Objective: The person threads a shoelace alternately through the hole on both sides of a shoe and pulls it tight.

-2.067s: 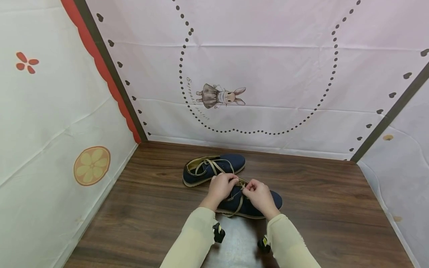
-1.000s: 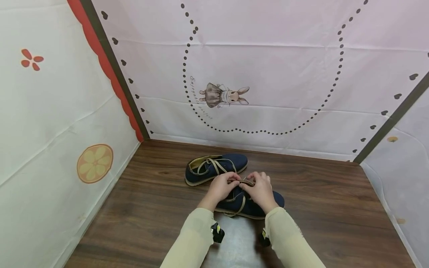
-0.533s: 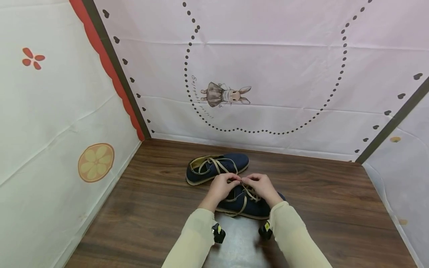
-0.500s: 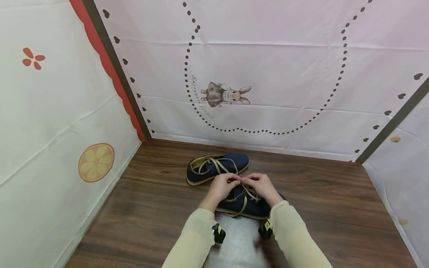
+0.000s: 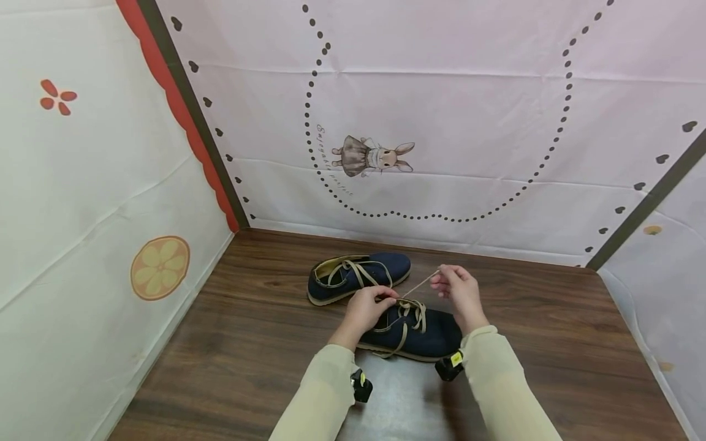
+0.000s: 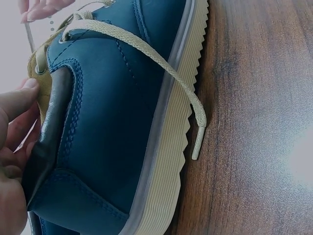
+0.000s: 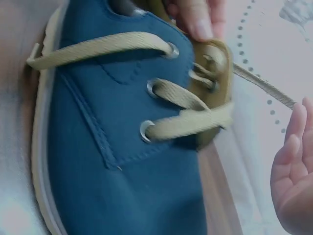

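Observation:
A navy lace-up shoe (image 5: pixel 436 331) with a pale sole stands before me, its toe to the right. My left hand (image 5: pixel 364 311) pinches the upper by the tan-lined eyelet flap (image 6: pixel 43 85) on the far side of its opening. My right hand (image 5: pixel 462 295) is raised beyond the shoe and pinches a beige shoelace (image 7: pixel 264 87) by its end. That lace runs taut from the far flap up to the fingertips. Other lace strands cross the eyelets loosely, and a lace end with its tip (image 6: pixel 198 142) hangs over the near sole.
A matching navy shoe (image 5: pixel 388 267) stands just behind, its lace lying loose across the opening. The brown wood-grain surface (image 5: pixel 265 355) meets a printed pink cloth wall (image 5: pixel 469 147) at the back and a white cloth wall (image 5: pixel 83 257) at left.
My right hand has drawn away from the far flap, up and to the right, and the lace now stretches out with it. My left hand has stayed at the shoe's opening.

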Demonstrator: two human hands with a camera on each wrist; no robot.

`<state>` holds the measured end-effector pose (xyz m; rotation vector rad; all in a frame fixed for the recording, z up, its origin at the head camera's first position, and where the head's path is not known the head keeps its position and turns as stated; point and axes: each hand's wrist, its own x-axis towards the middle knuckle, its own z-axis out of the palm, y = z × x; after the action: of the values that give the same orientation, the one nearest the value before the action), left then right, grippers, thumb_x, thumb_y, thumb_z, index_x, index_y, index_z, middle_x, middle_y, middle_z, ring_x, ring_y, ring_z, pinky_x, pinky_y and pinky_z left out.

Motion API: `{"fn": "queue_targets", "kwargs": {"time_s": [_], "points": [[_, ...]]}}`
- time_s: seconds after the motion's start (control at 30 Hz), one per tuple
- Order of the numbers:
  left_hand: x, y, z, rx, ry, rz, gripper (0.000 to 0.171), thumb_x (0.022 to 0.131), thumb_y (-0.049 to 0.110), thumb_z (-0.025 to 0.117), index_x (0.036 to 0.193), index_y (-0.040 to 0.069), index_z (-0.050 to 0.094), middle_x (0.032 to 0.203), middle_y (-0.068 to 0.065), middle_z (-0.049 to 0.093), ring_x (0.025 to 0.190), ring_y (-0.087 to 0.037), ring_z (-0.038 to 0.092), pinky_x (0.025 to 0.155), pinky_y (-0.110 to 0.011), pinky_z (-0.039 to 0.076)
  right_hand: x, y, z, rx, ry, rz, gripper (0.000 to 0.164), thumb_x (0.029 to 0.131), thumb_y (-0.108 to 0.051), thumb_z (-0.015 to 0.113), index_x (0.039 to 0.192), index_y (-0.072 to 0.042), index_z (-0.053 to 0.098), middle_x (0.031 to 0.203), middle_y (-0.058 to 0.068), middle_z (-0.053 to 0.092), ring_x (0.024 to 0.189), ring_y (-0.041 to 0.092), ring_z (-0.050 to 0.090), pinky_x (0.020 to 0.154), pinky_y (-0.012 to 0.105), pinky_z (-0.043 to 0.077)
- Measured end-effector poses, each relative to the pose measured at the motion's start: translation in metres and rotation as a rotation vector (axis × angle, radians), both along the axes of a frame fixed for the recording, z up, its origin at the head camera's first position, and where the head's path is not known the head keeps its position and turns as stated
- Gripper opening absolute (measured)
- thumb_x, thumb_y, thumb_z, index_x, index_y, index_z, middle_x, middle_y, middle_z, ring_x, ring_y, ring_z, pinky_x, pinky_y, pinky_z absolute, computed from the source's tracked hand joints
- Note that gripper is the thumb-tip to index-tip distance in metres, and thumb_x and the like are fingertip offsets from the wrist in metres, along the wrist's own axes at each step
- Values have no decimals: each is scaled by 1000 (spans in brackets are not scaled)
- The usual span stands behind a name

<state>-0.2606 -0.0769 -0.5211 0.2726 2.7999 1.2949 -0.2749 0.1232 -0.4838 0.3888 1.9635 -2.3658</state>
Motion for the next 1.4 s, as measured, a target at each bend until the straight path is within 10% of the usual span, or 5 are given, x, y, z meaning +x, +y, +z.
{"fn": "queue_targets", "kwargs": {"time_s": [0.8, 1.07, 1.4], "points": [[-1, 0, 1, -1, -16, 0, 11, 89, 28, 62, 96, 26, 70, 105, 8, 65, 94, -17, 59, 80, -36, 44, 5, 32, 9, -257, 120, -214, 12, 96, -12, 50, 89, -4, 55, 64, 0, 63, 56, 10, 61, 51, 19, 43], [1, -1, 1, 5, -12, 2, 11, 89, 27, 62, 97, 25, 70, 105, 7, 65, 94, -17, 59, 81, -37, 44, 15, 28, -19, 89, -74, -1, 11, 91, -9, 55, 100, -3, 53, 71, -5, 66, 65, 8, 63, 59, 22, 46], [2, 0, 1, 7, -22, 5, 12, 90, 29, 61, 98, 26, 70, 106, 7, 65, 97, -18, 59, 82, -37, 44, 19, 16, -44, 798, 43, 86, 12, 83, -9, 62, 91, -1, 66, 82, 7, 58, 77, 21, 49, 68, 30, 38]]}}
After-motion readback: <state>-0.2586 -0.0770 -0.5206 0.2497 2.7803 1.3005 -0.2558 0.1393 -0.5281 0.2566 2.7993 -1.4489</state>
